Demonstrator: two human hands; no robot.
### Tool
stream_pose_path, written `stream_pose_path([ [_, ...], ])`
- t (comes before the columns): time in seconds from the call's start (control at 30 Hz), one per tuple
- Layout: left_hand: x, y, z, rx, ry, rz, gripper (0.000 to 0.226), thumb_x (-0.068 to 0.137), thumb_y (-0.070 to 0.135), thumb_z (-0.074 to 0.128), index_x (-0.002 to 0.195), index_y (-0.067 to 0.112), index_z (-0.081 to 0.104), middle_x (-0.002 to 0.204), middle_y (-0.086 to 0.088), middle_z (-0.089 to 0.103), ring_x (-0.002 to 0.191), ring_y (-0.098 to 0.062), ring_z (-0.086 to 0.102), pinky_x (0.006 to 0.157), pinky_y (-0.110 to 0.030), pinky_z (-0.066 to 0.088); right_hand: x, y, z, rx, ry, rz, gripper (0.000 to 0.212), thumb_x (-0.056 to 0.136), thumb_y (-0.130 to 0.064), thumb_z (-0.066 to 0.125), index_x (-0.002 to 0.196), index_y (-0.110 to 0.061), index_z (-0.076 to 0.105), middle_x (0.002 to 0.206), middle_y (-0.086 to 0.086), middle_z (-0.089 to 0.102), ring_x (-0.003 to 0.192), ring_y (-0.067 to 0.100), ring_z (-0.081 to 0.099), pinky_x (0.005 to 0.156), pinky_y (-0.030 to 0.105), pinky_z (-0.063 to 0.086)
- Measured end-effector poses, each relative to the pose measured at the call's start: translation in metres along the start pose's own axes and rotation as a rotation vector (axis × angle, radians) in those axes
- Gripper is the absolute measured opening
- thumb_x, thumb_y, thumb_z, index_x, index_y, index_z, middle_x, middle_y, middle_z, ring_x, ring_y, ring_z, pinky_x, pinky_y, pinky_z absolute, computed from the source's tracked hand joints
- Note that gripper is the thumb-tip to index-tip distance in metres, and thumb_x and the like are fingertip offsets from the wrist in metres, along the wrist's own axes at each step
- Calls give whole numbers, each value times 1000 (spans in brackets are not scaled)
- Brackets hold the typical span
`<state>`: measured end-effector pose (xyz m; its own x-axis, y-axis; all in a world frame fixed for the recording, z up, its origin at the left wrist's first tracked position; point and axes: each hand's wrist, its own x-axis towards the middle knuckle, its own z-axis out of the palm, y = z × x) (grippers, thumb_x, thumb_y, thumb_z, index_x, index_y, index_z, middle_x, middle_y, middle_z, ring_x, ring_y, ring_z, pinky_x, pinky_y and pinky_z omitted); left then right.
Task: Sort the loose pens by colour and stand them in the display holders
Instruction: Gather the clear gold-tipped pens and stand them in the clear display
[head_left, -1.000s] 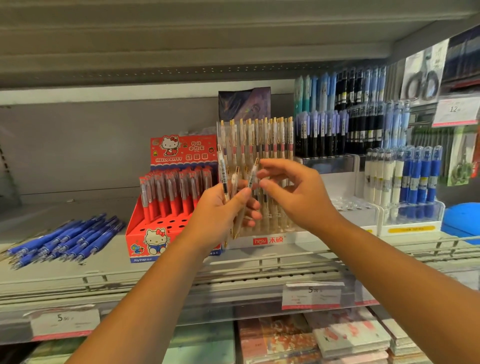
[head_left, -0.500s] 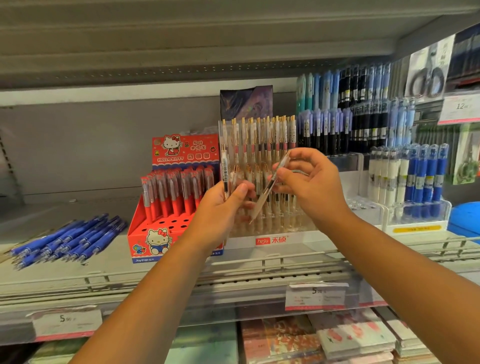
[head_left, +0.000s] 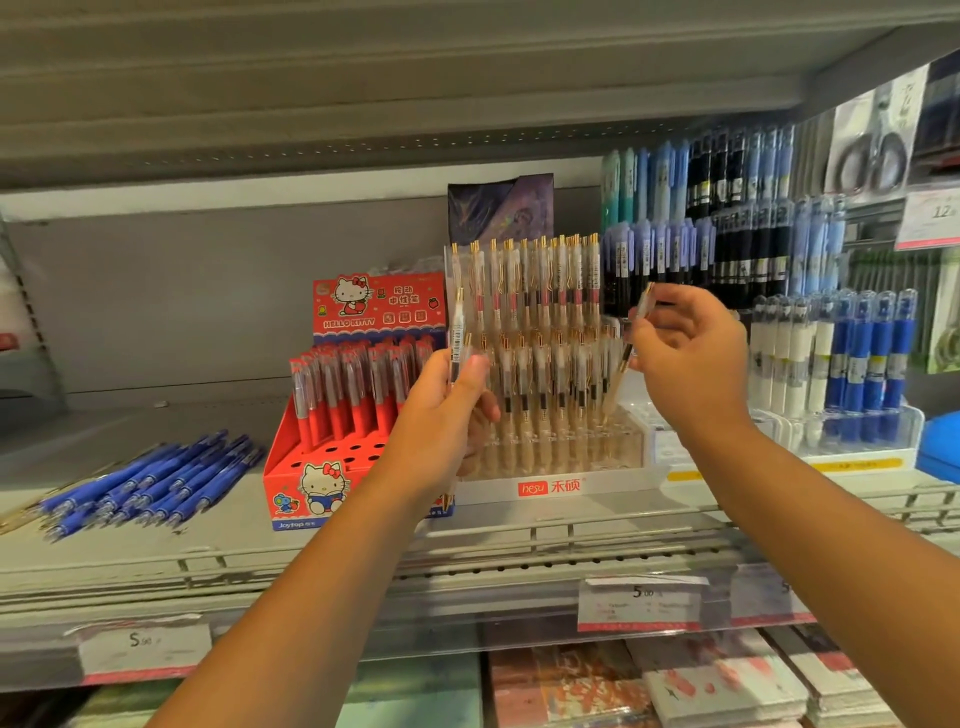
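Over the clear plastic holder (head_left: 561, 447), right hand (head_left: 691, 358) pinches one slim gold-clipped pen (head_left: 626, 353); left hand (head_left: 441, 415) grips a few more pens (head_left: 457, 332).

Even, fairly bright shop light; wide-angle bowing at edges; soft, perhaps motion-blurred detail throughout

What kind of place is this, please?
Most likely the stationery aisle of a shop: price tags are clipped along the shelf edge, pens stand in branded display holders, and packaged scissors hang at the right.
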<state>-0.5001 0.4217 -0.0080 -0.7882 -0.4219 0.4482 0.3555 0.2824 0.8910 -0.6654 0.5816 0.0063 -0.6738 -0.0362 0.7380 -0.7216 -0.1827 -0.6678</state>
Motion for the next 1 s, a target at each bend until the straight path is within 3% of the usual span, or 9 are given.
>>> stream_pose_path([
  [0.17, 4, -2, -1, -136, 11, -94, 18, 95, 20, 42, 81, 26, 53, 67, 1, 55, 42, -9, 29, 41, -18, 19, -1, 2, 3, -85, -85, 14, 31, 91, -10, 66, 120, -19, 61, 94, -8, 66, 86, 14, 68, 74, 43, 61],
  [0.3, 6, -1, 0, -123, 32, -58, 9, 98, 17, 43, 91, 19, 48, 69, 1, 55, 45, -11, 30, 42, -21, 19, -3, 6, 4, -199, -182, 48, 27, 90, -11, 67, 115, -20, 63, 91, -5, 65, 81, 16, 67, 72, 44, 61],
  [0.43, 2, 0, 2, -82, 54, 40, 11, 103, 18, 46, 103, 11, 55, 71, 2, 61, 48, -12, 47, 39, -25, 38, -5, 8, 6, -305, -267, 59, 24, 87, -13, 70, 110, -18, 65, 93, -3, 66, 81, 14, 68, 73, 40, 61],
  [0.6, -1, 2, 2, -64, 44, 68, 20, 105, 15, 44, 113, 8, 61, 79, -3, 71, 67, -17, 66, 59, -28, 56, -7, 8, 5, -370, -233, 23, 24, 86, -18, 72, 109, -20, 65, 91, -9, 65, 74, 4, 63, 64, 19, 50],
  [0.73, -3, 4, 3, -92, 33, 62, 20, 104, 14, 45, 113, 8, 62, 89, -9, 75, 77, -21, 71, 68, -32, 60, -11, 3, 6, -417, -194, -19, 28, 88, -20, 70, 115, -20, 66, 102, -4, 65, 84, 10, 61, 75, 26, 50],
  [0.87, -4, 5, 4, -95, 21, 78, 18, 103, 14, 47, 112, 12, 62, 91, -8, 75, 82, -23, 73, 67, -32, 61, -19, -17, 10, -286, -114, -212, 28, 89, -12, 65, 116, -18, 66, 105, -6, 63, 91, 7, 59, 76, 21, 51],
  [1.0, -4, 5, 5, -69, -11, 95, 17, 101, 15, 51, 113, 14, 63, 94, -7, 75, 85, -24, 74, 66, -32, 61, -34, -36, 24, -149, -343, -185, 24, 89, -11, 67, 110, -21, 69, 102, -10, 66, 90, 1, 62, 74, 13, 51],
])
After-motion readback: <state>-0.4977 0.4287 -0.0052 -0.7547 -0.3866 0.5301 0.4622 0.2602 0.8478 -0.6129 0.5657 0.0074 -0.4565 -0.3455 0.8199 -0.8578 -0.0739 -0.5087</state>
